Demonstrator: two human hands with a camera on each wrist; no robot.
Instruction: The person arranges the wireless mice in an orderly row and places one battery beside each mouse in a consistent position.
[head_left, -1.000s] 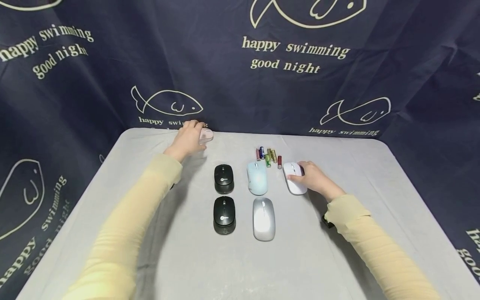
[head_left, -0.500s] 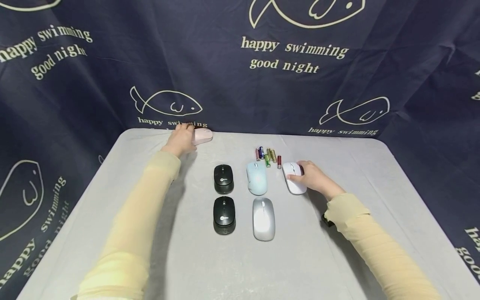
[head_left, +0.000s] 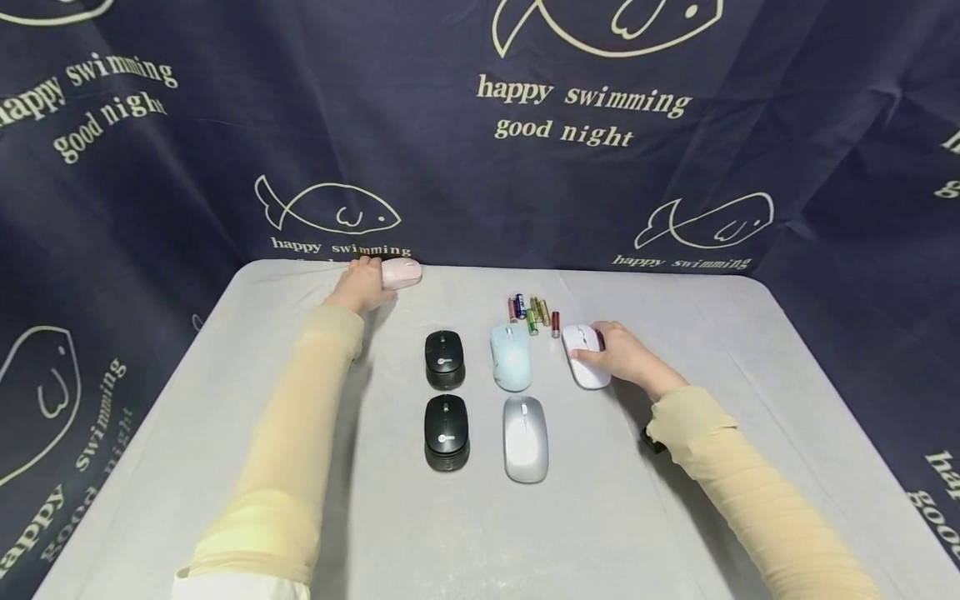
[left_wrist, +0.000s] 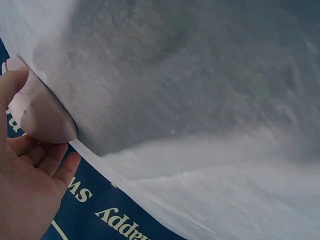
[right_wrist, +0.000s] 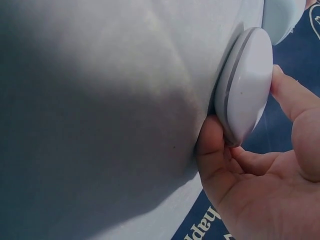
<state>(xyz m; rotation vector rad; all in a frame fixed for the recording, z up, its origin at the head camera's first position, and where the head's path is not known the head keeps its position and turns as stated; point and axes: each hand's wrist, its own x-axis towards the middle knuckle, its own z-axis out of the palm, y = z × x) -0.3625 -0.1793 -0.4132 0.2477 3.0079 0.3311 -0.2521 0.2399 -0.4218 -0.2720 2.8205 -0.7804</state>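
Observation:
At the table's far left edge, my left hand (head_left: 358, 286) holds the rear of a pale pink computer mouse (head_left: 403, 273). In the left wrist view its thumb lies across the pink mouse (left_wrist: 44, 116), and bent fingers touch the mouse's end. Right of centre, my right hand (head_left: 624, 353) grips a white computer mouse (head_left: 579, 343) by its sides, thumb on the left edge. The right wrist view has this white mouse (right_wrist: 252, 80) resting on the table, held between thumb and curled fingers. Left of it lies a light blue mouse (head_left: 512, 360).
Two black mice, an upper one (head_left: 444, 354) and a lower one (head_left: 446, 425), sit in a column left of centre. A silver mouse (head_left: 526, 442) lies below the blue one. Several small batteries (head_left: 533, 312) are grouped behind. A dark printed curtain (head_left: 450, 183) hangs beyond the grey table (head_left: 480, 533).
My left hand has drawn back left, uncovering more of the pink mouse, which sits slightly further left and turned. My right hand stays on the white mouse.

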